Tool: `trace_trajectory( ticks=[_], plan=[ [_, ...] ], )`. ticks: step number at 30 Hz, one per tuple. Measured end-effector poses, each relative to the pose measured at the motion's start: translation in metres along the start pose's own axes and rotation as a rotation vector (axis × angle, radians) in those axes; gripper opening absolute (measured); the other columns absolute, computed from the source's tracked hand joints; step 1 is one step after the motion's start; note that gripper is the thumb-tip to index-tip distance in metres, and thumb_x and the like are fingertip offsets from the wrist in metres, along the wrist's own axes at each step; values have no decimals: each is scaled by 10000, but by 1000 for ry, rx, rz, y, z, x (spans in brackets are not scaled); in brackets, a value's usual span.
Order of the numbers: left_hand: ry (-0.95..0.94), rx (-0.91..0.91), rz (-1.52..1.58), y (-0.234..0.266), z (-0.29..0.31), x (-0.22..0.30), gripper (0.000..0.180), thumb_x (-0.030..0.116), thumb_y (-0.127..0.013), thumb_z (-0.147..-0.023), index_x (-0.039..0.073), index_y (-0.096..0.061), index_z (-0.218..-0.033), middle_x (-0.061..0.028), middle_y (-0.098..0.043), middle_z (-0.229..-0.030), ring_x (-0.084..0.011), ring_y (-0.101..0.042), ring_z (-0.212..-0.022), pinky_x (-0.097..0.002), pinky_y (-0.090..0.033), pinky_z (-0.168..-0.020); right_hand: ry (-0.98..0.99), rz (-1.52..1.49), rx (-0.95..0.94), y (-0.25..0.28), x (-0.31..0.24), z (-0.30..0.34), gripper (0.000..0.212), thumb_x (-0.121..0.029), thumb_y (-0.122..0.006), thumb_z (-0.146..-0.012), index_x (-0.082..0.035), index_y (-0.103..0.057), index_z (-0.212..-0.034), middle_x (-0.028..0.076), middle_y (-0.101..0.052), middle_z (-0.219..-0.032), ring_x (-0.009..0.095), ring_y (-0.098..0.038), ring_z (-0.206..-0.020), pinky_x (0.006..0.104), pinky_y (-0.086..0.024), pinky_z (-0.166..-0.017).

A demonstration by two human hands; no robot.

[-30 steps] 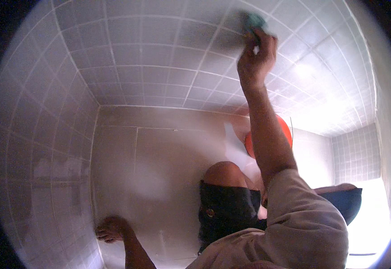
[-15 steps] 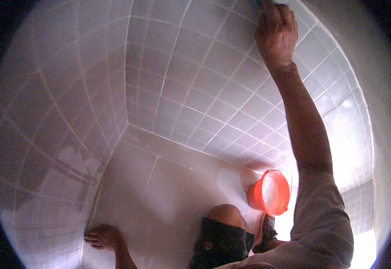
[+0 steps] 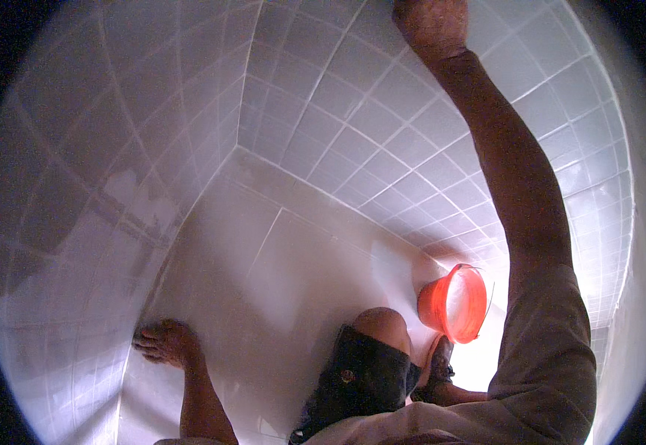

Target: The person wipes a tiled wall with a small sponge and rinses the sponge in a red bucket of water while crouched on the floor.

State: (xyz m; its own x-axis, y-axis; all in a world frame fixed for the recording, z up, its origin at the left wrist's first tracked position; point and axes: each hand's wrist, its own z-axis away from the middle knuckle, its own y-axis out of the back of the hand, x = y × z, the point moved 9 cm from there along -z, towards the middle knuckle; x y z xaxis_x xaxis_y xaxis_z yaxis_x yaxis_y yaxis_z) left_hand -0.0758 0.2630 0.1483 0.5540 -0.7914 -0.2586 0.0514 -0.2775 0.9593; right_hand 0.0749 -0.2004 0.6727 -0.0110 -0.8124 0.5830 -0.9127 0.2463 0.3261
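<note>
My right arm reaches up across the tiled wall (image 3: 401, 81). At the upper edge of the picture my right hand (image 3: 434, 28) is curled closed against the tiles, its fingertips cut off by the frame. What it grips is out of sight. My left hand (image 3: 166, 343) is low down at the foot of the left wall (image 3: 78, 297), fingers stretched toward the wall, apparently resting on the floor with nothing in it. An orange-red bucket (image 3: 430, 305) with a thin wire handle stands near my shoe. Something whitish shows inside it.
Pale, smooth floor (image 3: 263, 297) runs up to both tiled walls, which meet in a corner ahead. White smears mark the left wall's tiles. My bent knee (image 3: 383, 326) and dark shoe (image 3: 438, 371) are close to the bucket. Bright light falls at right.
The view has shifted, so walls, floor and bucket sit differently in it. My right hand has moved left and up toward the picture's edge. My left hand stays low by the left wall.
</note>
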Motion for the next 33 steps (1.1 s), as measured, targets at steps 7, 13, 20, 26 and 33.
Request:
trace_trajectory(
  ticks=[7,13,20,26,33],
  plan=[
    [-15,71,-47,1,-2,3,688,434,-420,-968,-52,-339,-1449,-283,-345,-1487,-459,-343,-1368,-575,-338,-1069,380,-345,-684,-42,-138,236,289,-138,-566,-846,-98,-649,-1120,160,-644,-958,355,-633,-916,488,-518,-833],
    [7,134,87,9,-3,-3,690,413,-431,-962,-77,-333,-1437,-289,-355,-1473,-453,-354,-1360,-573,-340,-1069,362,-42,-328,-77,-127,124,430,-83,-558,-812,-138,-619,-1233,91,-624,-1148,306,-572,-1087,458,-519,-818],
    [63,82,132,10,-8,-4,608,351,-374,-981,-92,-328,-1395,-312,-281,-1498,-435,-258,-1417,-561,-241,-1137,265,-123,-731,-152,-194,146,365,-126,-532,-871,-129,-619,-1225,106,-634,-1190,291,-634,-980,462,-531,-819],
    [51,77,249,15,-3,-4,586,355,-387,-977,-80,-342,-1368,-305,-293,-1485,-428,-236,-1426,-567,-230,-1137,123,-313,-541,-173,-231,147,308,-167,-532,-872,-109,-645,-1152,94,-642,-1108,273,-599,-1037,440,-506,-857],
    [4,32,129,6,-3,-4,699,455,-426,-969,-38,-296,-1447,-286,-309,-1497,-435,-247,-1423,-576,-269,-1111,438,-283,-653,-169,-258,188,334,-177,-574,-842,-93,-641,-1158,99,-629,-1137,259,-570,-1087,429,-444,-969]
  ],
)
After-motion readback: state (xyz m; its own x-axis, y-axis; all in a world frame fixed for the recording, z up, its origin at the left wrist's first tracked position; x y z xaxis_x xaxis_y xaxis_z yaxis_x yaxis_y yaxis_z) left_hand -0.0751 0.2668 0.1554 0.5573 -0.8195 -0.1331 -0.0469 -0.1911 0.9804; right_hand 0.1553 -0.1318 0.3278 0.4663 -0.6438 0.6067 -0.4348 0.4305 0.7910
